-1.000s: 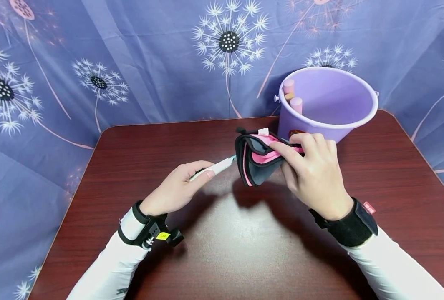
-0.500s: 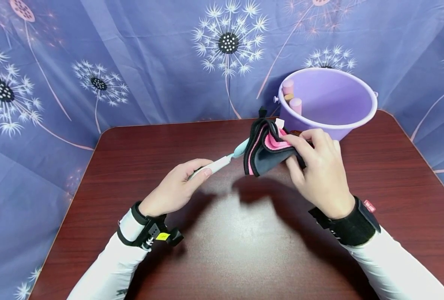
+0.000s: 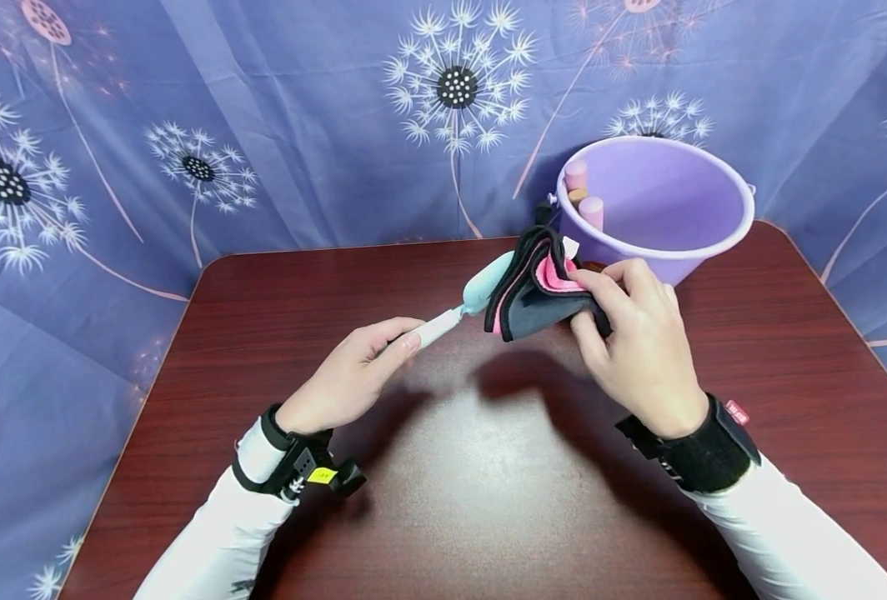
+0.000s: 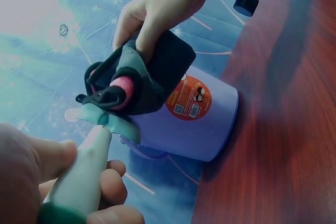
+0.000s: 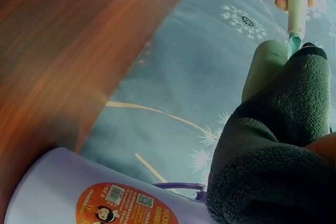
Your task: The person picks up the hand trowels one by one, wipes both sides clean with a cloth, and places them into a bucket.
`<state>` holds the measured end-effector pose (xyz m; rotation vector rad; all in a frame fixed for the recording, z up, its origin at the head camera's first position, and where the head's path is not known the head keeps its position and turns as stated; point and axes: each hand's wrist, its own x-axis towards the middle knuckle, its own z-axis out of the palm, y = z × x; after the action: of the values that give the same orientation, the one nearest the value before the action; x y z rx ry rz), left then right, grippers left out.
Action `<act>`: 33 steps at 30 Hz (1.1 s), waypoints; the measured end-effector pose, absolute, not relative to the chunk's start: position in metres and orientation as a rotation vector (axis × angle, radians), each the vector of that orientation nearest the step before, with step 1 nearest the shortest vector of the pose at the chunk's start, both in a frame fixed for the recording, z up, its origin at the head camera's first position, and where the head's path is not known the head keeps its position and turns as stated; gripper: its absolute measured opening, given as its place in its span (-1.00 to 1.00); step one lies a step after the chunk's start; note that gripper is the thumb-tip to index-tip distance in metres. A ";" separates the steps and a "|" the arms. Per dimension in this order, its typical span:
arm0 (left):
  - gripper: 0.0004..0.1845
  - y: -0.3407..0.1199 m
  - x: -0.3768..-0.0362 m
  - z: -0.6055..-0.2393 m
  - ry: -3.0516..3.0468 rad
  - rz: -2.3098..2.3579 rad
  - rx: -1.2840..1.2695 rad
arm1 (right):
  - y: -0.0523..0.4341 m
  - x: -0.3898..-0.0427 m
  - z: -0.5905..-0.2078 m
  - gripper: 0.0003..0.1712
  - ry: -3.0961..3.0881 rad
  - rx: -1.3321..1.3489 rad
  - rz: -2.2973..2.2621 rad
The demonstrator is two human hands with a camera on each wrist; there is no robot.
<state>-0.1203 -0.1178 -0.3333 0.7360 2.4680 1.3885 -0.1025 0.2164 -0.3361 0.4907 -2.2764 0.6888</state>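
My left hand (image 3: 346,375) grips the white handle of a small hand trowel, whose light teal curved blade (image 3: 484,283) points up and right. My right hand (image 3: 638,350) pinches a folded grey and pink cleaning cloth (image 3: 548,312) with black edging and a white tag. The cloth overlaps the far end of the blade in the head view. Seen from the left wrist, the cloth (image 4: 168,72) lies right behind the blade (image 4: 123,127), and the handle ends in green. The right wrist view has the cloth's fuzzy grey side (image 5: 273,156) across part of the blade (image 5: 265,64).
A purple bucket (image 3: 664,252) stands at the back right of the dark red-brown table (image 3: 278,287), just behind the cloth. Pink-topped sticks (image 3: 592,212) and a tan one lean inside its left wall. A blue dandelion-print curtain (image 3: 301,125) hangs behind the table.
The cloth in my right hand has moved up and slightly right along the trowel, uncovering more of the teal blade. My left hand has stayed nearly still.
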 end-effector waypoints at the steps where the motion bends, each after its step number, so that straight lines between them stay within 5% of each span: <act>1: -0.75 -0.117 -0.120 -0.333 2.458 1.397 0.729 | 0.216 -0.102 -0.336 -0.57 -2.282 0.500 0.675; 33: -0.77 -0.113 -0.115 -0.334 2.219 1.531 0.580 | 0.200 -0.100 -0.334 -0.55 -2.126 0.841 0.407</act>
<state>-0.1155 -0.1135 -0.3342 0.5805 2.2194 1.5307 -0.1001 0.2004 -0.3335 0.8409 -2.1264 0.4065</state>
